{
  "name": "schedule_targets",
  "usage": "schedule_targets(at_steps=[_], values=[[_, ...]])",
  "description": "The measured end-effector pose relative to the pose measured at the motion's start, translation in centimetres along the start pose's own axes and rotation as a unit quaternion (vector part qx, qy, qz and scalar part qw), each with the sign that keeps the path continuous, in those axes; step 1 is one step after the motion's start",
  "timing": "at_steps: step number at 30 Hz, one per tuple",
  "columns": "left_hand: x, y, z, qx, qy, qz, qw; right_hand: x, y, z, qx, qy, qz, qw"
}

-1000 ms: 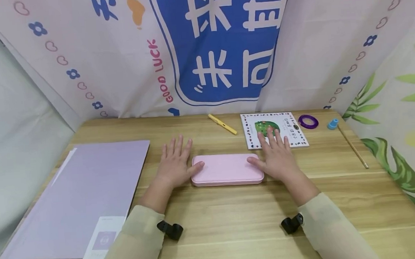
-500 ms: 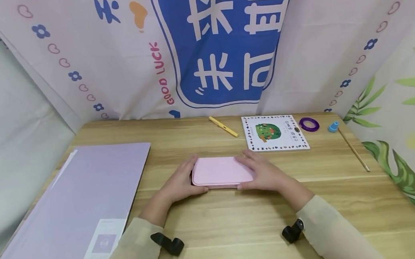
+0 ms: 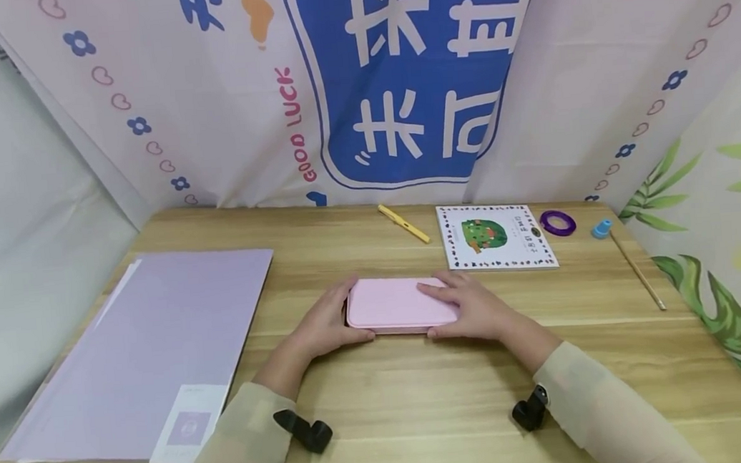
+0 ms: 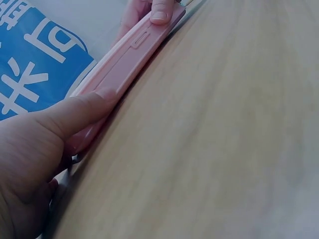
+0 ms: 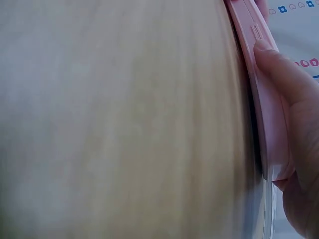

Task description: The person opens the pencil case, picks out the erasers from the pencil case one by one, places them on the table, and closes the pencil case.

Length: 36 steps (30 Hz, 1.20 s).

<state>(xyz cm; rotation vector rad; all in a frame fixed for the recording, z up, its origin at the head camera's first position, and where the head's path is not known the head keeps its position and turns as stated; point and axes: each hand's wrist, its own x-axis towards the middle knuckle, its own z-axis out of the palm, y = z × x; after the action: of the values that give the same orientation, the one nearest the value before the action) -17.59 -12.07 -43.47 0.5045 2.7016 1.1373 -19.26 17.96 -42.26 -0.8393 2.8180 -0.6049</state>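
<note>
A flat pink pencil case (image 3: 391, 303) lies lengthwise across the middle of the table, its lid closed. My left hand (image 3: 325, 322) grips its left end, thumb along the near side and fingers round the far corner. Around the right end curls my right hand (image 3: 476, 311), with fingers over the top and thumb against the front. In the left wrist view the front side of the pencil case (image 4: 124, 72) shows a small latch, and the left thumb (image 4: 84, 112) presses that side. The right wrist view has the right thumb (image 5: 279, 69) beside the latch.
Large lilac sheets (image 3: 153, 347) with a white card (image 3: 187, 425) cover the table's left. Behind the pencil case lie a yellow pen (image 3: 404, 223) and a picture booklet (image 3: 496, 237). Farther right are a purple ring (image 3: 558, 223), a small blue object (image 3: 601, 228) and a thin stick (image 3: 638, 270).
Both hands, earlier spread flat beside the pencil case with thumbs on its lid, have come in and now grip its two ends. Since half a second ago the grip looks the same.
</note>
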Motion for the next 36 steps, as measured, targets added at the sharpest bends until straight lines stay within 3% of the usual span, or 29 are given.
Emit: schedule_targets(at_steps=[6, 11, 13, 16, 19, 24, 28, 31, 33, 36], values=[[-0.1, 0.0, 0.0, -0.012, 0.001, 0.002, 0.9999, 0.1, -0.4, -0.7, 0.027, -0.004, 0.006, 1.0], [-0.1, -0.2, 0.1, -0.015, -0.004, -0.008, 0.9998, 0.0, -0.7, -1.6, 0.041, -0.037, 0.013, 0.998], [-0.1, -0.3, 0.1, -0.02, -0.003, -0.01, 0.9997, -0.2, -0.5, -2.3, 0.061, -0.044, 0.027, 0.997], [-0.1, -0.5, 0.1, -0.024, 0.002, -0.006, 0.9997, -0.6, 0.2, -3.9, 0.122, -0.022, 0.062, 0.99], [-0.1, -0.6, -0.1, -0.026, 0.002, -0.007, 0.9996, -0.8, 1.1, -5.3, 0.193, 0.037, 0.097, 0.976], [-0.2, -0.5, -0.6, -0.021, -0.013, -0.024, 0.9994, 0.7, 2.0, -5.8, 0.287, 0.143, 0.136, 0.937], [-0.2, -0.5, -0.7, -0.01, -0.018, -0.03, 0.9993, 2.4, 2.5, -5.1, 0.343, 0.186, 0.178, 0.903], [-0.2, -0.4, -0.6, -0.004, -0.018, -0.028, 0.9994, 3.6, 3.2, -4.2, 0.361, 0.195, 0.217, 0.886], [-0.3, -0.4, -0.6, -0.001, -0.018, -0.027, 0.9995, 4.3, 3.6, -3.6, 0.363, 0.198, 0.24, 0.878], [-0.4, -0.3, -0.7, -0.003, -0.017, -0.028, 0.9995, 4.9, 3.6, -3.2, 0.348, 0.199, 0.254, 0.88]])
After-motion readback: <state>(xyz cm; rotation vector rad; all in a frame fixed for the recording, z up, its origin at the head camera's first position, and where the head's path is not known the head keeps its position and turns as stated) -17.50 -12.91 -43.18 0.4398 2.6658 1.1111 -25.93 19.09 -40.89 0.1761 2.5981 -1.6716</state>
